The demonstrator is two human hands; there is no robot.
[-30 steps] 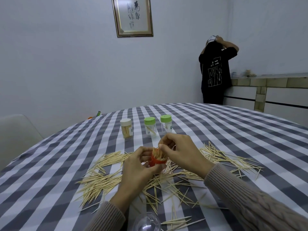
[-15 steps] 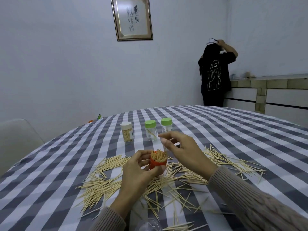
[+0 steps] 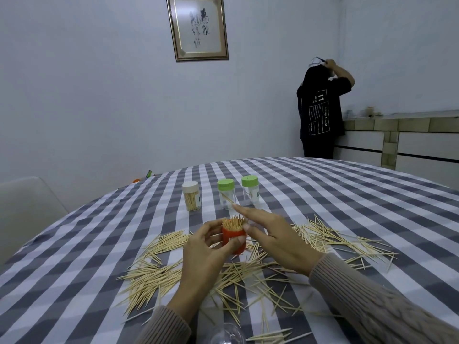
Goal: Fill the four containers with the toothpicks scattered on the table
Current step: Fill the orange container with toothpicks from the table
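Note:
My left hand (image 3: 206, 252) holds a small red container (image 3: 232, 238) upright above the table, packed with toothpicks that stick out of its top. My right hand (image 3: 275, 239) is just right of it, fingers spread, index finger stretched over the toothpick tips, holding nothing. Behind stand three more containers: a white-lidded one (image 3: 191, 199) full of toothpicks, and two green-lidded clear ones (image 3: 226, 196) (image 3: 250, 193) that look nearly empty. Loose toothpicks (image 3: 154, 276) lie scattered across the checked tablecloth around and under my hands.
A clear round lid or dome (image 3: 227, 335) lies at the table's near edge. A white chair (image 3: 27, 207) stands at the left. A person in black (image 3: 320, 112) stands by the far wall near a counter (image 3: 402, 135).
My right hand has let go of the toothpicks at the container's top, lifted away and opened its fingers. My left hand keeps holding the red container, raised slightly.

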